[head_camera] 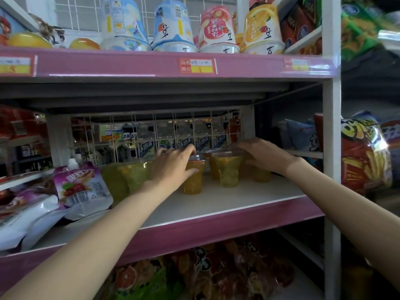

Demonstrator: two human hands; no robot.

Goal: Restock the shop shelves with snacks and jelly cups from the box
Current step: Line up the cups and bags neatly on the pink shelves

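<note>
Both my arms reach into the middle shelf (216, 204), which has a pink front strip. My left hand (173, 165) is wrapped around an orange jelly cup (193, 180) that stands on the shelf board. My right hand (264, 155) rests on the lids of several more orange jelly cups (228, 172) standing further back and to the right; its fingers are curved over one cup (260, 174). Green jelly cups (127, 176) stand in a row to the left of my left hand.
A purple spouted jelly pouch (80, 185) and white snack bags (28, 215) lie at the shelf's left. Large upturned pudding tubs (173, 27) fill the top shelf. A wire grid (155, 135) backs the shelf. Snack bags hang at the right (363, 156) and fill the bottom shelf (194, 276).
</note>
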